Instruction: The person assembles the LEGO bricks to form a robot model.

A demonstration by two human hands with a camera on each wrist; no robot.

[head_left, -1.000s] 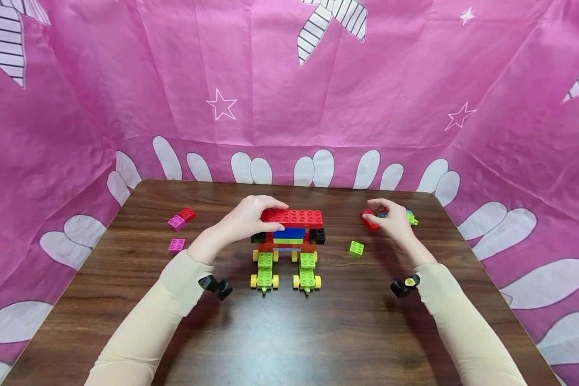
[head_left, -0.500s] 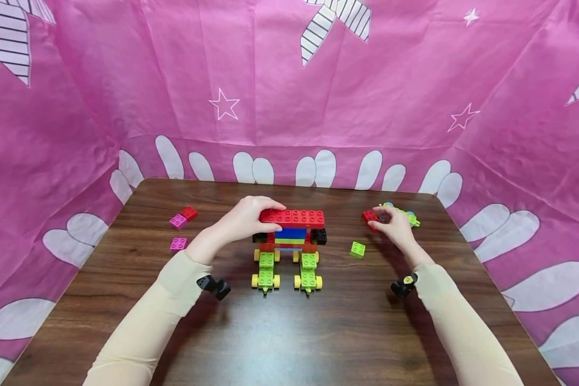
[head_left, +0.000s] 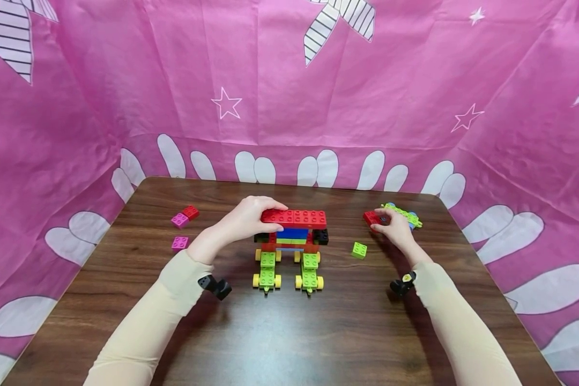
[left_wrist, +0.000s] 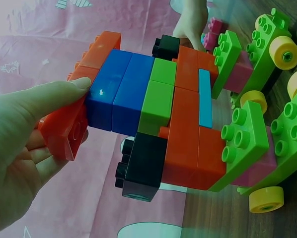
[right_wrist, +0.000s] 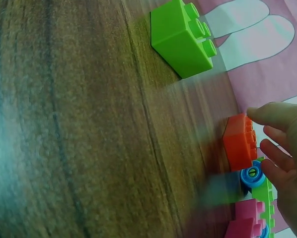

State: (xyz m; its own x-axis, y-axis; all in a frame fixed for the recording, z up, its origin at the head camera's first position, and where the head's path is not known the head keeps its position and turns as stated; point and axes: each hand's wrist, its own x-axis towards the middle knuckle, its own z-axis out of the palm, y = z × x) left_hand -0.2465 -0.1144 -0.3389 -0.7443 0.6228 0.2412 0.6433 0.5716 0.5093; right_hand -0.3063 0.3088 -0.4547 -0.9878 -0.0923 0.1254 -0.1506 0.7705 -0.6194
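Note:
My left hand (head_left: pixel 246 217) grips the left end of a long red brick row (head_left: pixel 306 217) on top of a standing brick build. In the left wrist view, blue bricks (left_wrist: pixel 131 94) and green bricks (left_wrist: pixel 158 96) sit beneath it, above red ones, with a black brick (left_wrist: pixel 146 166) jutting at each side. Green bases with yellow wheels (left_wrist: pixel 283 52) carry the build. At the right, my right hand (head_left: pixel 398 228) is over a loose red brick (right_wrist: pixel 238 144). Its thumb tip is at the brick's edge; the other fingers are loosely bent beside the studs.
A green wheeled base (head_left: pixel 405 214) with blue wheels and pink bricks (right_wrist: pixel 248 210) lies behind my right hand. A lone green brick (head_left: pixel 359 250) sits between build and hand. At the left lie a red brick (head_left: pixel 190 212) and pink bricks (head_left: pixel 180 243) on the wooden table (head_left: pixel 342 332).
My right hand has shifted slightly right and lower, and the green wheeled base behind it shows more. My left hand keeps its grip on the red row. The loose red brick has barely moved.

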